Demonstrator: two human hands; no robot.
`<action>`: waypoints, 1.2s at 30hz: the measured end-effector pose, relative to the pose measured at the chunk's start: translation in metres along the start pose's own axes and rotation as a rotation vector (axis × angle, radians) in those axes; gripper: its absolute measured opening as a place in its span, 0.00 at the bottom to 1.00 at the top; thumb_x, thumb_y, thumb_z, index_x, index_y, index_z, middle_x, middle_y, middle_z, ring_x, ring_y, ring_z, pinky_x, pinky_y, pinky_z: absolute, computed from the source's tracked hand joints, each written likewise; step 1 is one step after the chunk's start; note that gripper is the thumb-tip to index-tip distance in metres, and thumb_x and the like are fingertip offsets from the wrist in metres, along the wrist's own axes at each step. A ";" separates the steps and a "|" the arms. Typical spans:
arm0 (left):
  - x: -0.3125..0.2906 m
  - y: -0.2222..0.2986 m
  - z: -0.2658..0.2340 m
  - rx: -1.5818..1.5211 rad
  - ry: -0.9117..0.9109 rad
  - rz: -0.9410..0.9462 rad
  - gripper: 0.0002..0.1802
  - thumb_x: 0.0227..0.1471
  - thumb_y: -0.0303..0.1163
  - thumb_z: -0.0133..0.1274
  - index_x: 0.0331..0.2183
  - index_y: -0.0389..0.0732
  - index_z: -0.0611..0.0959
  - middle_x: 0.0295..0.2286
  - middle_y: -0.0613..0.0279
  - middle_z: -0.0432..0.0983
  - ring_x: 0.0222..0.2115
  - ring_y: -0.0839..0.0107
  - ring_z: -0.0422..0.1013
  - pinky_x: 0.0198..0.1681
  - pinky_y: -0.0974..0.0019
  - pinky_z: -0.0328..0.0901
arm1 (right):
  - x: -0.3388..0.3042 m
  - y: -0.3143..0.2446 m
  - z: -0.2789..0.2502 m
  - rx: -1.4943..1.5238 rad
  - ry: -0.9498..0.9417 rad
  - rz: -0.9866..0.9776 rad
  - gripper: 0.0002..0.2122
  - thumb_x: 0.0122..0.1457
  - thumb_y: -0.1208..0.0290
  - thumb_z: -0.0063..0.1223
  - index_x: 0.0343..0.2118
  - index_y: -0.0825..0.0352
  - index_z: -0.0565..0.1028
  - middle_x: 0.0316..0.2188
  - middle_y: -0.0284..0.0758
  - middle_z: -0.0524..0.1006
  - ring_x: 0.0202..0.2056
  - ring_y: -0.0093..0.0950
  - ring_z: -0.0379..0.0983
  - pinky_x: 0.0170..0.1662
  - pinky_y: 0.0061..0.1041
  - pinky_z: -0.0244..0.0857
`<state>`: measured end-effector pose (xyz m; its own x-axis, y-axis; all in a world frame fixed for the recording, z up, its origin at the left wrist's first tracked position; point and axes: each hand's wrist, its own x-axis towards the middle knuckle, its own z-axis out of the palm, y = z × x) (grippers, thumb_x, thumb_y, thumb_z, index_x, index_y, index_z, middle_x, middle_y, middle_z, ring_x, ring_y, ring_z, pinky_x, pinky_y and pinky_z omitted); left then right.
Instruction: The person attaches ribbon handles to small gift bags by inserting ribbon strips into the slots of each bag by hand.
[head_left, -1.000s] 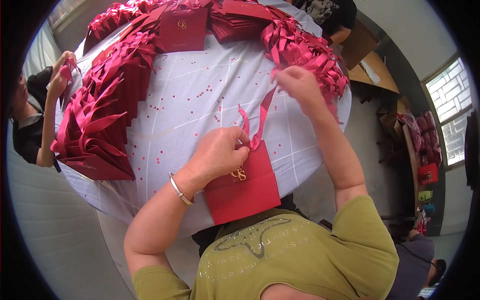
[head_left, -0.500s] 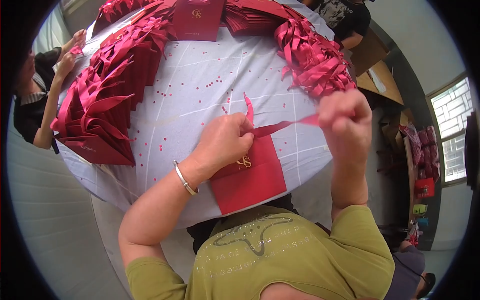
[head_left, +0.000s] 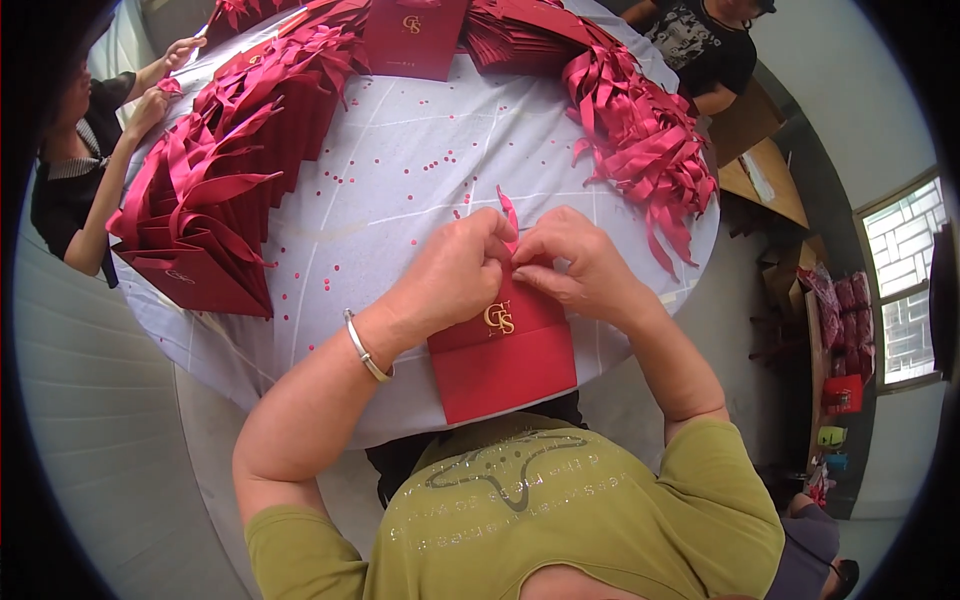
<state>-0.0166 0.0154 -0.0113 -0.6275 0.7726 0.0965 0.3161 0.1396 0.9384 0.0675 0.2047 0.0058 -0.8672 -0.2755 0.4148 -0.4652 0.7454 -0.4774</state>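
Observation:
A flat dark-red paper gift bag (head_left: pixel 505 375) with a gold emblem lies at the table's near edge, its folded base toward me. Over its far end, my left hand (head_left: pixel 455 268) pinches a red ribbon (head_left: pixel 508 210), whose tip sticks up beyond the fingers. My right hand (head_left: pixel 575 262) is close beside it, thumb and forefinger pinched at the same end of the bag. Between the fingertips a short stretch of ribbon shows; the spot where it meets the bag is mostly covered by my fingers.
Standing red bags with ribbon handles (head_left: pixel 225 190) line the table's left side. More bags (head_left: pixel 415 40) stand at the far side. Loose ribbons (head_left: pixel 640 130) pile at right. Small red dots litter the white tablecloth (head_left: pixel 390 150). One person works at left; another is at far right.
My right hand has come in from the right, where it held the ribbon stretched out, to meet my left hand at the bag. The left hand stays nearly in place.

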 end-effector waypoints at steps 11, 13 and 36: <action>0.004 0.018 -0.041 0.334 -0.185 0.012 0.09 0.46 0.20 0.56 0.34 0.35 0.82 0.29 0.56 0.83 0.31 0.71 0.80 0.36 0.69 0.71 | -0.003 0.003 -0.006 0.086 -0.052 0.138 0.08 0.45 0.75 0.67 0.28 0.64 0.78 0.27 0.33 0.78 0.34 0.35 0.73 0.42 0.33 0.66; 0.004 0.014 -0.046 0.251 -0.214 -0.001 0.09 0.47 0.20 0.55 0.35 0.34 0.82 0.29 0.57 0.83 0.30 0.72 0.79 0.36 0.70 0.71 | -0.002 0.001 -0.006 0.074 -0.061 0.123 0.08 0.47 0.78 0.67 0.29 0.66 0.79 0.28 0.33 0.74 0.32 0.28 0.71 0.32 0.26 0.68; 0.008 0.006 -0.055 -0.058 -0.450 -0.445 0.09 0.52 0.19 0.50 0.37 0.30 0.80 0.26 0.58 0.80 0.24 0.70 0.80 0.24 0.71 0.72 | 0.002 -0.031 0.006 -0.029 0.119 -0.058 0.10 0.44 0.74 0.69 0.28 0.63 0.78 0.24 0.33 0.78 0.26 0.31 0.75 0.31 0.29 0.67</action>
<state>-0.0592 -0.0115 0.0138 -0.3254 0.8349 -0.4439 0.0471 0.4832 0.8743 0.0791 0.1779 0.0169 -0.8112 -0.2456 0.5308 -0.5069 0.7479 -0.4286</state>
